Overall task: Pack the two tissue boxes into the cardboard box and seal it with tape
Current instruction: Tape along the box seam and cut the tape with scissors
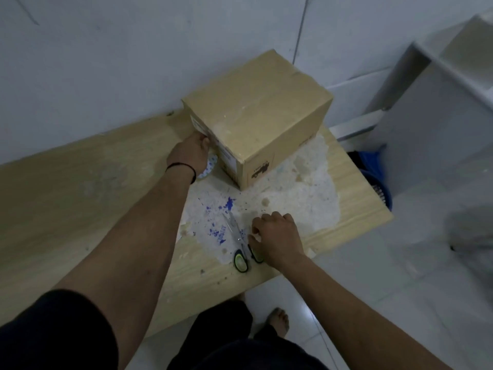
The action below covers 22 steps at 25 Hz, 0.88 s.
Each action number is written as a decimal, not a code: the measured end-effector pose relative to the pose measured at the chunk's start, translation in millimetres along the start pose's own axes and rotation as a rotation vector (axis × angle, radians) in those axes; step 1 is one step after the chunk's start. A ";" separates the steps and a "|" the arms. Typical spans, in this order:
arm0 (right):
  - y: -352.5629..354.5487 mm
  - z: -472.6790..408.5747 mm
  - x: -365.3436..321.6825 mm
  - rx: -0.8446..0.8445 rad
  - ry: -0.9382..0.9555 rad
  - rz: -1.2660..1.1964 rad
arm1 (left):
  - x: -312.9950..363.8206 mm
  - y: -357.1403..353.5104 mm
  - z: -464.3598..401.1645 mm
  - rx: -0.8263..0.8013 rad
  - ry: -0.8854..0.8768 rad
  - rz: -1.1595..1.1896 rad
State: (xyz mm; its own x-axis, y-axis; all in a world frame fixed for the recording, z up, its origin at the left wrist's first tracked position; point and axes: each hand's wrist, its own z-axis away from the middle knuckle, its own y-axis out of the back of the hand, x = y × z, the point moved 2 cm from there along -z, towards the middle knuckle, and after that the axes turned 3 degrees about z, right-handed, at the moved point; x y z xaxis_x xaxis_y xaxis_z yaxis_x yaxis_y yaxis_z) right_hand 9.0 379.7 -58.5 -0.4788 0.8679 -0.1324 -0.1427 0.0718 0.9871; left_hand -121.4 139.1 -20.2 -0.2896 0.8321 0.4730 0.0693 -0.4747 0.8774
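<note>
Nearest the lens: two bare forearms reaching out over the near edge of the worktop (66,182). Right hand (277,240) down close to that near edge, fingers (256,231) curled and bunched over the black-and-yellow handles of the scissors (238,236); touching one loop, but whether actually pinching it cannot be told. Scissors lying flat on the white, blue-spattered patch (293,204), long axis running from the handles at the near edge away toward the box, blades pointing at its near corner. Handles just left of the right hand, so clearly the nearer hand for them; left hand well apart.

Left hand (190,153) further in, against the left face of the cardboard box (256,116), fingers hidden between hand and box, apparently closed around the tape roll (209,166) peeking out below the wrist; grip not clear. Box standing closed toward the far right corner of the worktop, close to the wall, top flaps down with a glossy strip along the seam. Tissue boxes not visible, presumably inside.

Probably the cutting stage of sealing. Free room for lifting the scissors: bare worktop left of the patch, open air above; right edge of the worktop near, box corner ahead of the blade tips.
</note>
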 end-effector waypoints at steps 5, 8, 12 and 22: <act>-19.1 20.3 -23.2 -0.075 -0.035 -0.012 | -7.1 -4.5 -1.1 0.008 -0.020 0.035; -22.4 20.0 -37.2 -0.100 -0.088 0.032 | -11.8 -4.7 -2.5 -0.012 -0.039 0.077; -26.8 22.3 -49.5 -0.110 -0.249 0.034 | -14.2 -2.4 -4.8 -0.029 -0.050 0.114; 27.4 -14.5 -54.2 -0.049 -0.418 -0.486 | -26.0 10.0 -7.2 -0.254 -0.056 0.511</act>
State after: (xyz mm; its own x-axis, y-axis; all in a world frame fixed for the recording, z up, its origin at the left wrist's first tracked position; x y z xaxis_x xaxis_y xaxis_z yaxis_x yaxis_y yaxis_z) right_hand 18.5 327.5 -25.6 0.0267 0.8611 -0.5077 -0.3031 0.4909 0.8168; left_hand -120.0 110.6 -24.3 -0.2283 0.4890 0.8419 -0.0462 -0.8692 0.4923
